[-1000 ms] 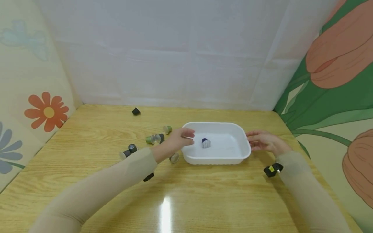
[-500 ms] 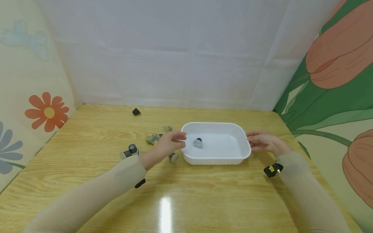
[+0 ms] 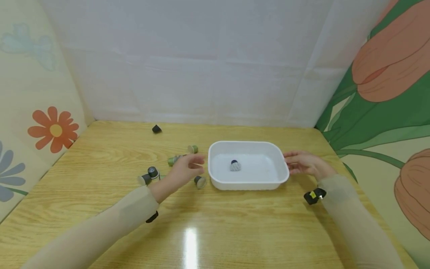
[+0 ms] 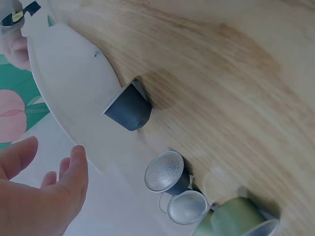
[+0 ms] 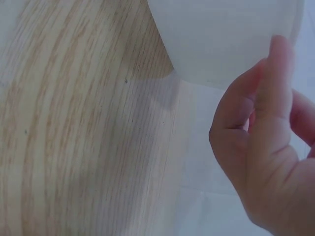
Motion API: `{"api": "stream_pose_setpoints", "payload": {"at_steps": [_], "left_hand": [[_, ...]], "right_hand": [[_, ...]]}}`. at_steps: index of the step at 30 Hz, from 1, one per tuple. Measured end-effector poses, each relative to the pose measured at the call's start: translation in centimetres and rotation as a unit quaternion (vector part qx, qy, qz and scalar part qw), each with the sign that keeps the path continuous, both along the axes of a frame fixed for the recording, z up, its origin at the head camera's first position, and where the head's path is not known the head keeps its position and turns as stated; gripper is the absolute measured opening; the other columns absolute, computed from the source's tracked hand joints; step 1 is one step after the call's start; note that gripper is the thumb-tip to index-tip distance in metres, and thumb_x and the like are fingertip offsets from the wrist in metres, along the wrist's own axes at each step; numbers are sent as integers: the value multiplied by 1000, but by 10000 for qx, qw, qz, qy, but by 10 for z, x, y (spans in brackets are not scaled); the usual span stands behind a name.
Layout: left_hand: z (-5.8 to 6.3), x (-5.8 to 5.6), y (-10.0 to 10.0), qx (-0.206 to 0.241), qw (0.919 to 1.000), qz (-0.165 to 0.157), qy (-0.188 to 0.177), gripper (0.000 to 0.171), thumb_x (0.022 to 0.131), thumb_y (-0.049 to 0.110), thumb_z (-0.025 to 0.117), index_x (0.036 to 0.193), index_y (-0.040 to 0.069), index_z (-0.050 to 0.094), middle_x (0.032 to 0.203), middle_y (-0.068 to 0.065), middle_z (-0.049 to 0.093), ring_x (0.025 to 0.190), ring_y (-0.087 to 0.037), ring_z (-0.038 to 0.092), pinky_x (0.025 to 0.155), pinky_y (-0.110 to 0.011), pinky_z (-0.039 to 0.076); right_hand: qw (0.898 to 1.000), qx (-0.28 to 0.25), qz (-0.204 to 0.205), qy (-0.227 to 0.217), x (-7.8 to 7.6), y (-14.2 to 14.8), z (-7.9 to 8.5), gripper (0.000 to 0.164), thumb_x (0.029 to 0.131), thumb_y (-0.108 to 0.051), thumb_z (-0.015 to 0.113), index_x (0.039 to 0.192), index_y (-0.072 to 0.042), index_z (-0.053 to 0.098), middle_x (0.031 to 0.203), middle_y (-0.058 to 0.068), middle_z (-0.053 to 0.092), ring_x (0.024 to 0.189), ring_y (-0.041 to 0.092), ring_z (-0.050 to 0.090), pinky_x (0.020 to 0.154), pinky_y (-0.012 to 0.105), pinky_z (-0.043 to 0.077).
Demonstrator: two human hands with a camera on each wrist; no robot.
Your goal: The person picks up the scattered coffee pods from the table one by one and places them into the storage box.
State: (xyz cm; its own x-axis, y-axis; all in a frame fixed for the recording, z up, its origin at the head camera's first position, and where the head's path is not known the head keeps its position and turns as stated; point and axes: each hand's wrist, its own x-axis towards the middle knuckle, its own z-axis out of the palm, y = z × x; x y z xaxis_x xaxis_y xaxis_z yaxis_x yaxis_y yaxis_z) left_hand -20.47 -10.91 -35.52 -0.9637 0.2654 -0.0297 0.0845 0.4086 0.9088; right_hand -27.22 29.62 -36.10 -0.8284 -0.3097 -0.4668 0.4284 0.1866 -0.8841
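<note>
Left sleeve (image 3: 111, 224): nearest, reaching in from lower left; dark wrist device (image 3: 152, 217) just under the cuff.
Right wrist device (image 3: 315, 195): black with a yellow patch, by the right cuff.
Dark pair of capsules (image 3: 153, 172): left of the left wrist, close together.
Dark capsule by tray (image 3: 200, 182): lying on the table, just beside the tray's near left corner.
Left hand (image 3: 184, 167): thumb and fingers moderately apart, nothing between them; over the table, left of the tray. Change: farther left than half a second ago, now off the tray's left rim.
Right hand (image 3: 307, 164): same spot, fingers extended, tips on the tray's outer right end.
White tray (image 3: 248, 185): no clear shift.
Purple-and-silver capsule (image 3: 235, 166): loose on the tray floor, left half; a bit farther right than half a second ago, probably rolling.
Meaning: judged, capsule is in and left hand is free; others remain on the table.
Green capsules (image 3: 193, 149): one apart, one partly screened by the left hand.
Black capsule (image 3: 156, 129): alone, near the table's far edge.
White sheet (image 3: 201, 63): backdrop.
</note>
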Motion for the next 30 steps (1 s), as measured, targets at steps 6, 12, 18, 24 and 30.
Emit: {"api": "stream_pose_setpoints", "payload": {"at_steps": [6, 12, 18, 24, 30], "left_hand": [[-5, 1, -6, -238, 9997, -30, -50, 43, 93, 2, 63, 133, -9, 50, 128, -26, 55, 119, -40, 54, 97, -45, 48], [-12, 1, -11, -546, 9982, -55, -235, 46, 93, 8, 65, 134, -7, 50, 132, -24, 55, 124, -40, 49, 102, -50, 43], [-20, 1, -13, -773, 9962, -190, -348, 47, 93, 12, 66, 134, -5, 51, 133, -22, 54, 126, -41, 46, 103, -52, 41], [-30, -2, -12, -937, 9946, -397, -196, 51, 91, 10, 68, 135, -7, 50, 137, -24, 51, 128, -44, 44, 105, -51, 39], [-33, -4, -10, -1065, 9924, -615, 57, 53, 87, 8, 72, 133, -9, 51, 137, -25, 51, 126, -45, 46, 106, -52, 38]], "right_hand": [[10000, -71, -16, -13, 0, 0, 2, 34, 101, -1, 46, 132, 8, 38, 90, 2, 61, 81, 12, 60, 70, 24, 57], [9998, -188, 75, 9, 0, 0, 3, 20, 100, 0, 46, 120, 2, 48, 90, 2, 63, 81, 13, 60, 69, 25, 57], [9997, -239, 103, 21, 0, 2, 2, 15, 100, 0, 46, 113, -3, 53, 89, 2, 63, 80, 13, 60, 69, 25, 57], [9998, -201, 72, -24, 1, 3, 2, 18, 100, 0, 47, 118, 1, 50, 90, 3, 63, 81, 15, 61, 71, 27, 57], [9999, -116, 97, 43, 2, 3, 1, 30, 100, 1, 47, 129, 8, 40, 91, 4, 65, 80, 14, 63, 71, 27, 57]]}}
